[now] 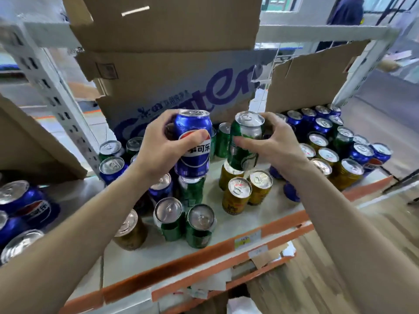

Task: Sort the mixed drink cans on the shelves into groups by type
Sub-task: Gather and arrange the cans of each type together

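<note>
Left hand (158,146) grips a blue aluminium cola can (193,143); right hand (275,141) grips a green aluminium drink can (246,141), both held above the white shelf w/ orange edge (226,223). Sorting looks partly done: blue cans (322,125) cluster back right, but green, gold & blue are mixed in front.
</note>
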